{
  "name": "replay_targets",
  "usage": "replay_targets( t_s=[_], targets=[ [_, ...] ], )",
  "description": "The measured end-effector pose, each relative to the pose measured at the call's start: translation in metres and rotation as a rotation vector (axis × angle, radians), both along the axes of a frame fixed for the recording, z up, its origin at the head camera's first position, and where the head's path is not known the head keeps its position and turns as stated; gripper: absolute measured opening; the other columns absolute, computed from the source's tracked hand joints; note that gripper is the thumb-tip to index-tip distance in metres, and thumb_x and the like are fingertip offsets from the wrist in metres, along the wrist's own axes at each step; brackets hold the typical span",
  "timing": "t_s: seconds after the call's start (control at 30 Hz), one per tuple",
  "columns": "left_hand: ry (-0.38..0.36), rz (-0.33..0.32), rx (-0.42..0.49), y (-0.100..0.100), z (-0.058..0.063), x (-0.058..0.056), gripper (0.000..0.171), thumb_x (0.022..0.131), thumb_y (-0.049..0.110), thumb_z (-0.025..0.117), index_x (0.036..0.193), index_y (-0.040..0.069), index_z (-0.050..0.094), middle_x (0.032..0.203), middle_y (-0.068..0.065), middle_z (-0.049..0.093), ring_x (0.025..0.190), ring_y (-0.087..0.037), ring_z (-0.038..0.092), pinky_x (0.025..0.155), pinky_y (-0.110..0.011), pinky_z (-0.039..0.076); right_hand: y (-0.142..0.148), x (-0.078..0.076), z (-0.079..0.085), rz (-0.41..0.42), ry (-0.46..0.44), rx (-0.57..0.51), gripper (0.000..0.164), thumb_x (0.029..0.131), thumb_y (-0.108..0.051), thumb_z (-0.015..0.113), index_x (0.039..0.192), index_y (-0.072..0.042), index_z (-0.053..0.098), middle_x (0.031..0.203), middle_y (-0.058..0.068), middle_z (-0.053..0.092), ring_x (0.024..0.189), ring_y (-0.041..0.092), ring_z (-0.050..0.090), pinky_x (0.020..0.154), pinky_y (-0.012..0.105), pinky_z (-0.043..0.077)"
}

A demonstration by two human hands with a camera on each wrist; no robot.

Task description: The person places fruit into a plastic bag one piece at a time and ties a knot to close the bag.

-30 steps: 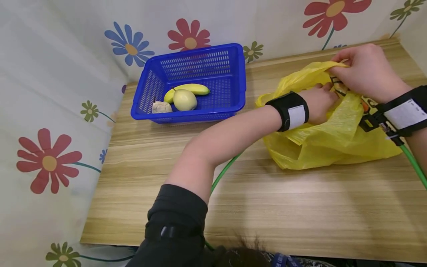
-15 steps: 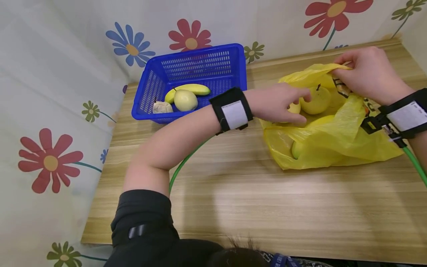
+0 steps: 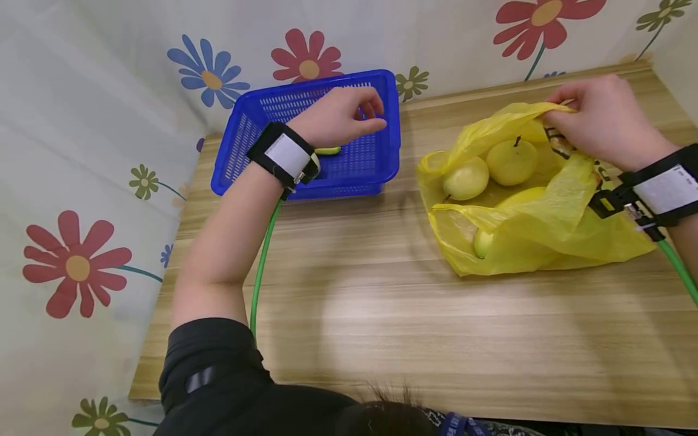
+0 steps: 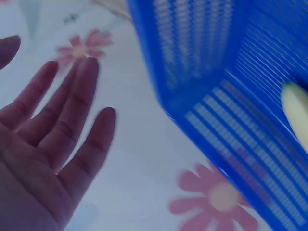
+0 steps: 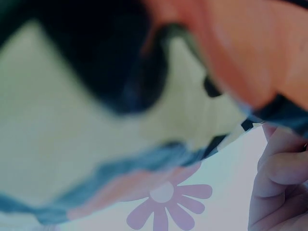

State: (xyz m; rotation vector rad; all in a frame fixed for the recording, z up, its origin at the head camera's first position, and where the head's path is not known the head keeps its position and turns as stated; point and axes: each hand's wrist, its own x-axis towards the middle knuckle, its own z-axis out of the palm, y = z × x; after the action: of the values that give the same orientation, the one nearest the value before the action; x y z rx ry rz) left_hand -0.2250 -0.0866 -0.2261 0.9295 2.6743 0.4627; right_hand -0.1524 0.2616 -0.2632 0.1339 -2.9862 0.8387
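My left hand [image 3: 340, 118] hovers over the blue plastic basket [image 3: 354, 181], holding nothing; in the left wrist view its fingers [image 4: 82, 101] are spread and nearly straight. Beneath it, the end of a banana [image 3: 328, 151] shows in the basket, while hand and wristband hide the rest. My right hand [image 3: 605, 121] pinches the rim of a yellow plastic bag [image 3: 567, 230] and holds its mouth up. Inside lie a pale yellow pear [image 3: 466, 178], another pear [image 3: 511, 162] and a yellow banana-like fruit [image 3: 523, 197], partly covered by plastic. The bag's print blurs the right wrist view.
The wooden table [image 3: 382, 315] carries both basket and bag, with a gap between them. A flowered curtain [image 3: 447, 36] stands behind and to the left. A green cable [image 3: 262, 266] runs from the left wristband, another [image 3: 673, 266] from the right.
My left hand has come out of the yellow bag and swung left to above the basket, uncovering the pears in the bag. The right hand keeps its hold on the bag's rim.
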Motion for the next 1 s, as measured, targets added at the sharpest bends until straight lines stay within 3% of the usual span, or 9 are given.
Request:
replay_targets(
  t_s=[0.2, 0.3, 0.43, 0.57, 0.73, 0.9, 1.0],
  targets=[
    [-0.048, 0.214, -0.195, -0.039, -0.02, -0.036, 0.057, 0.096, 0.044, 0.056, 0.137, 0.007, 0.048, 0.131, -0.011, 0.056, 0.116, -0.025, 0.053, 0.099, -0.038, 0.041, 0.001, 0.001, 0.001, -0.01, -0.015, -0.002, 0.035, 0.099, -0.016, 0.053, 0.116, 0.015, 0.057, 0.054, 0.008, 0.051, 0.038, 0.015, 0.04, 0.039, 0.022, 0.031],
    [-0.114, 0.311, -0.324, -0.057, -0.031, -0.045, 0.078, 0.093, 0.051, 0.056, 0.152, 0.009, 0.028, 0.151, -0.015, 0.035, 0.137, -0.032, 0.033, 0.11, -0.047, 0.029, 0.001, 0.001, 0.001, -0.009, -0.021, -0.009, 0.035, 0.099, -0.016, 0.053, 0.115, 0.014, 0.057, 0.053, 0.007, 0.051, 0.037, 0.015, 0.04, 0.039, 0.021, 0.031],
    [-0.187, 0.403, -0.436, -0.075, -0.04, -0.046, 0.095, 0.089, 0.057, 0.057, 0.157, 0.016, 0.005, 0.159, -0.021, 0.006, 0.144, -0.042, 0.003, 0.113, -0.057, 0.012, 0.0, 0.002, 0.001, -0.004, -0.021, -0.016, 0.034, 0.098, -0.016, 0.053, 0.113, 0.014, 0.058, 0.051, 0.007, 0.049, 0.037, 0.014, 0.038, 0.039, 0.021, 0.03],
    [-0.208, 0.431, -0.484, -0.077, -0.042, -0.042, 0.101, 0.087, 0.059, 0.058, 0.157, 0.018, -0.001, 0.158, -0.024, -0.003, 0.142, -0.048, -0.007, 0.112, -0.06, 0.006, 0.001, 0.002, 0.002, -0.011, -0.029, -0.015, 0.033, 0.098, -0.016, 0.054, 0.113, 0.014, 0.059, 0.051, 0.006, 0.05, 0.037, 0.014, 0.039, 0.039, 0.021, 0.031],
    [-0.236, 0.39, -0.556, -0.069, -0.049, -0.041, 0.101, 0.087, 0.055, 0.062, 0.157, 0.014, 0.002, 0.158, -0.025, 0.001, 0.143, -0.047, -0.002, 0.112, -0.061, 0.009, 0.003, 0.003, 0.003, -0.021, -0.043, -0.017, 0.034, 0.098, -0.017, 0.054, 0.113, 0.013, 0.059, 0.052, 0.006, 0.05, 0.037, 0.013, 0.04, 0.039, 0.022, 0.031],
    [-0.234, 0.372, -0.675, -0.067, -0.079, -0.056, 0.1, 0.083, 0.055, 0.067, 0.156, 0.013, 0.013, 0.156, -0.023, 0.018, 0.142, -0.039, 0.019, 0.109, -0.056, 0.024, 0.004, 0.004, 0.003, -0.011, -0.039, -0.026, 0.033, 0.098, -0.017, 0.054, 0.111, 0.012, 0.06, 0.053, 0.005, 0.052, 0.037, 0.013, 0.041, 0.038, 0.022, 0.031],
    [-0.218, 0.386, -0.741, -0.066, -0.098, -0.066, 0.102, 0.082, 0.053, 0.069, 0.157, 0.014, 0.011, 0.152, -0.024, 0.023, 0.139, -0.039, 0.026, 0.107, -0.053, 0.031, 0.004, 0.004, 0.004, -0.009, -0.043, -0.025, 0.033, 0.098, -0.018, 0.054, 0.112, 0.012, 0.059, 0.052, 0.006, 0.052, 0.037, 0.014, 0.042, 0.038, 0.022, 0.031]
  ],
)
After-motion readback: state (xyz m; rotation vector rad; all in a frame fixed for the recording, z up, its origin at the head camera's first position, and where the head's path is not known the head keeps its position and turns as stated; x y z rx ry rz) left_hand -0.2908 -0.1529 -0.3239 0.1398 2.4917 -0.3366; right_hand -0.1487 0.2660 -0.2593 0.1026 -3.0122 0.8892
